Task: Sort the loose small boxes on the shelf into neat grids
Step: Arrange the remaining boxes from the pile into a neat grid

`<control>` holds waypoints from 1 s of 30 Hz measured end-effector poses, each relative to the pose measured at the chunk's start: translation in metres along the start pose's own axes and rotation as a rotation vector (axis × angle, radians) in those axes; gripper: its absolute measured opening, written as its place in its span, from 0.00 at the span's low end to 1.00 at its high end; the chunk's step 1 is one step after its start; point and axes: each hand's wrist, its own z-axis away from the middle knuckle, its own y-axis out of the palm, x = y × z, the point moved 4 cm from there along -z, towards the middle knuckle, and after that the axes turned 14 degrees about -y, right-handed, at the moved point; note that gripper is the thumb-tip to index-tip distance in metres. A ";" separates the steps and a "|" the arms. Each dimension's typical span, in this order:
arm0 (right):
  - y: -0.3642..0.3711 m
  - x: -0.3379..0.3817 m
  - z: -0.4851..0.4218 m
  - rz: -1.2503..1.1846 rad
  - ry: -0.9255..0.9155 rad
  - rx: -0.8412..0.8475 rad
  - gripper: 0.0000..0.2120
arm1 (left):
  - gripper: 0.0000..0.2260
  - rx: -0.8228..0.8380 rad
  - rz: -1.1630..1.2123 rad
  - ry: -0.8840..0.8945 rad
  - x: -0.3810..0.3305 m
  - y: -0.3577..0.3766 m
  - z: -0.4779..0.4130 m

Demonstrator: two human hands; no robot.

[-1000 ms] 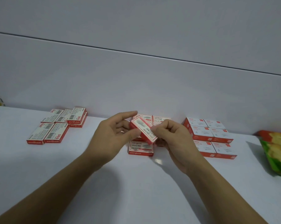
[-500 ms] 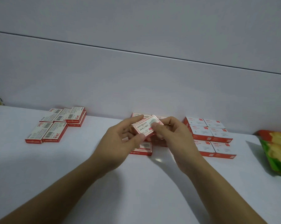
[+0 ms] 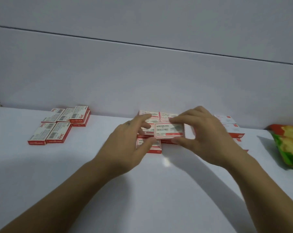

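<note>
Pinching small box (image 3: 169, 131), right hand (image 3: 208, 136), above middle grid (image 3: 149, 113); left hand (image 3: 127, 143) beside.

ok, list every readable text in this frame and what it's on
"24/6": tops of the left boxes, beside barcodes.
"24/6": apparently starts the second line on the held box in the right hand; the rest is blurred.
Brand word, roughly "wanguan": top line of the held box, and upside down on the left boxes' red edges; not certain.
Right boxes: print too small to read.
Snack bag: nothing legible.
</note>
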 end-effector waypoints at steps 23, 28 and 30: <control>0.046 -0.003 0.026 0.126 0.130 0.198 0.10 | 0.12 0.157 -0.423 0.133 0.011 0.024 -0.007; 0.038 0.007 0.015 0.351 0.064 0.379 0.17 | 0.14 0.173 -0.446 0.152 0.003 0.016 -0.004; 0.026 0.014 0.006 0.371 0.094 0.381 0.16 | 0.14 0.133 -0.407 0.141 -0.001 0.004 -0.004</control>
